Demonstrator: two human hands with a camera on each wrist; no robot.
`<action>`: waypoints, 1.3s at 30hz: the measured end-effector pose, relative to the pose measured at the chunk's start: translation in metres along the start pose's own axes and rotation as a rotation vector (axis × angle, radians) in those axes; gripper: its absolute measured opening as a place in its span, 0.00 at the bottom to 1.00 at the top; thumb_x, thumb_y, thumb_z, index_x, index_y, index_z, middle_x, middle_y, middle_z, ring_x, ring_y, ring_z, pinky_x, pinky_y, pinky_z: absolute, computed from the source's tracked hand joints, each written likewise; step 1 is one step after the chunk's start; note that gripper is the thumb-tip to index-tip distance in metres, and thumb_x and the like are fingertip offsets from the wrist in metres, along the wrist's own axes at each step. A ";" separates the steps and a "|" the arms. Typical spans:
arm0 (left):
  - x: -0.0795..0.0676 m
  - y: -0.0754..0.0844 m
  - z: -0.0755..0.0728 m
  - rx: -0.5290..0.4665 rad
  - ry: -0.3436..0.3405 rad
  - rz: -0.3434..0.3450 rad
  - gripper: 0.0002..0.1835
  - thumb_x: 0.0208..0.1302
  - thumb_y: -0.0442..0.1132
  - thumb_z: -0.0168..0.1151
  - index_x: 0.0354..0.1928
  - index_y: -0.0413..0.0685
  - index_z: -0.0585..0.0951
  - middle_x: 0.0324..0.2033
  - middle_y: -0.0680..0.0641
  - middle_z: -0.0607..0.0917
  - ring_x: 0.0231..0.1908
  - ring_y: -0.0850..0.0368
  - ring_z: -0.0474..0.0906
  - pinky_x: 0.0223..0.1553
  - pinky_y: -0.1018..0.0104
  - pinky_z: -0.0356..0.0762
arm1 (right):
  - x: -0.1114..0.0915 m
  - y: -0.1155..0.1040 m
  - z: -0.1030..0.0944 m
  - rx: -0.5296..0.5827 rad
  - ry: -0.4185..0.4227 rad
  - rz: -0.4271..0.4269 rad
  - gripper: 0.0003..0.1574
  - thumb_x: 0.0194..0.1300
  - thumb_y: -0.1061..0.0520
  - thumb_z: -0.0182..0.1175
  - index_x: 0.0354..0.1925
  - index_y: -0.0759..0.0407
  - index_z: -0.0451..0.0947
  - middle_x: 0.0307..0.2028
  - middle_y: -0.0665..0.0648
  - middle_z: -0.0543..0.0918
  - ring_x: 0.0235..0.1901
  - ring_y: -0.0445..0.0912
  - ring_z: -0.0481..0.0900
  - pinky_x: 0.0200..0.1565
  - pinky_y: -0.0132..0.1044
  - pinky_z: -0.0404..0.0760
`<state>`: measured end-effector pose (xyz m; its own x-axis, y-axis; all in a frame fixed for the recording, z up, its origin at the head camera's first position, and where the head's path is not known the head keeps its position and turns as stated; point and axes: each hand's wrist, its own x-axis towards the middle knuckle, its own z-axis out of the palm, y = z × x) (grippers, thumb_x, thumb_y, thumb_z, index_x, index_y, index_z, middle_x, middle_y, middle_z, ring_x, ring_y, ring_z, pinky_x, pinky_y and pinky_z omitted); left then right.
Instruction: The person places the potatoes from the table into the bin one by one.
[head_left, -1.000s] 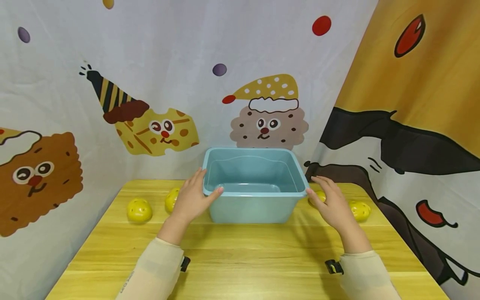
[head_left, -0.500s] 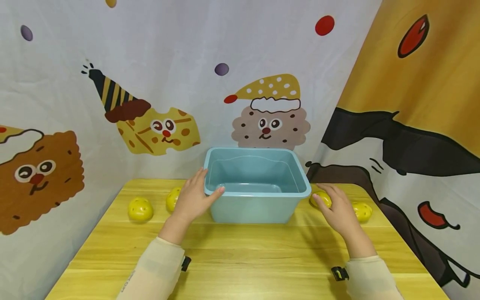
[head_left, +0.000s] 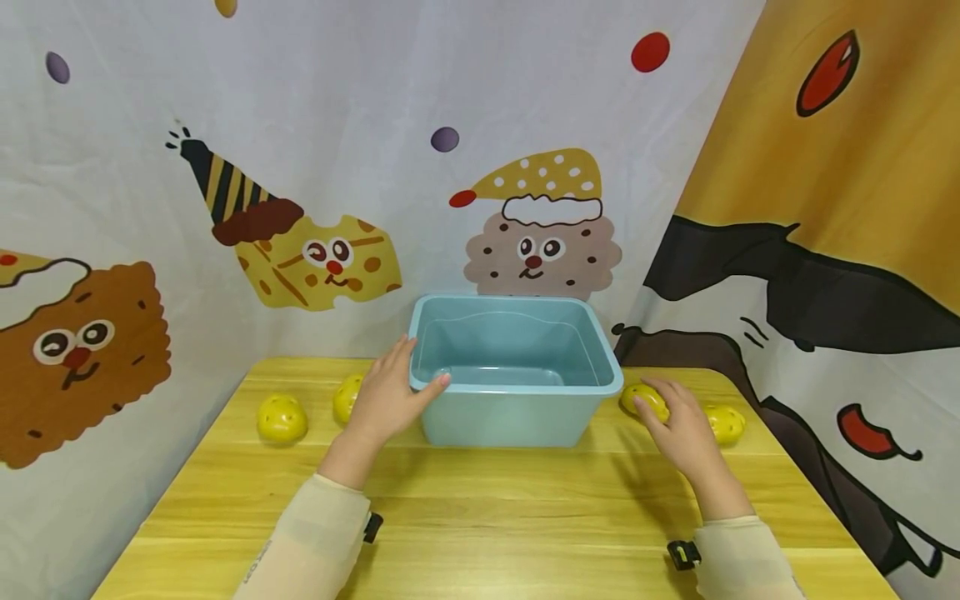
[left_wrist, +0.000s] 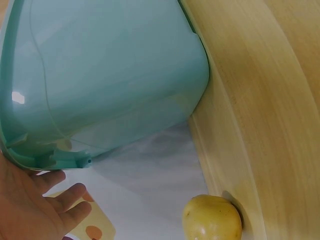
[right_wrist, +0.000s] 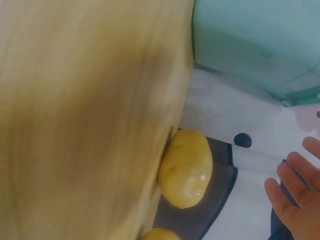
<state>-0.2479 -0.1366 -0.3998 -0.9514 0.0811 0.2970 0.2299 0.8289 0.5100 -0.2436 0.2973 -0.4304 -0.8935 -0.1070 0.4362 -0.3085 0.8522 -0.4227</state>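
A light blue plastic bin stands at the back middle of the table. My left hand touches its near left rim corner, thumb at the front edge and loosely straight fingers along the outside, as the left wrist view also shows. My right hand hovers to the right of the bin, apart from it, fingers relaxed and holding nothing. Just beyond its thumb lies a yellow potato, seen whole in the right wrist view as a smooth oval potato. Another potato sits right of that hand, partly hidden by it.
Two more potatoes lie left of the bin: one potato in full view, the other potato partly behind my left hand. The wooden table ends at a printed cloth backdrop behind the bin.
My right hand has left the bin's right rim, moving right and slightly down to the potato beside it. My left hand stays at the rim; the bin has not moved.
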 end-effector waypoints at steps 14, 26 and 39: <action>0.001 -0.001 0.001 0.000 0.000 -0.005 0.51 0.53 0.75 0.44 0.70 0.48 0.55 0.70 0.45 0.53 0.65 0.41 0.54 0.61 0.40 0.52 | -0.001 0.023 0.006 0.016 -0.011 0.059 0.33 0.67 0.40 0.48 0.62 0.58 0.66 0.58 0.65 0.68 0.53 0.63 0.67 0.46 0.58 0.72; 0.000 0.001 0.000 -0.009 0.003 -0.001 0.49 0.55 0.72 0.47 0.70 0.48 0.55 0.70 0.44 0.53 0.65 0.40 0.54 0.62 0.40 0.51 | 0.006 0.040 0.008 0.010 -0.029 0.090 0.34 0.67 0.40 0.49 0.62 0.60 0.65 0.57 0.67 0.68 0.50 0.64 0.69 0.43 0.58 0.72; 0.000 0.000 0.001 0.006 0.000 0.001 0.50 0.53 0.75 0.43 0.70 0.48 0.55 0.70 0.44 0.53 0.64 0.40 0.55 0.62 0.41 0.52 | 0.014 0.049 0.006 -0.019 -0.085 0.113 0.37 0.67 0.38 0.47 0.61 0.64 0.66 0.56 0.70 0.67 0.52 0.65 0.67 0.47 0.62 0.68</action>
<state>-0.2482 -0.1362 -0.4001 -0.9513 0.0816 0.2972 0.2292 0.8321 0.5050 -0.2734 0.3343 -0.4494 -0.9467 -0.0519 0.3178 -0.1988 0.8706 -0.4500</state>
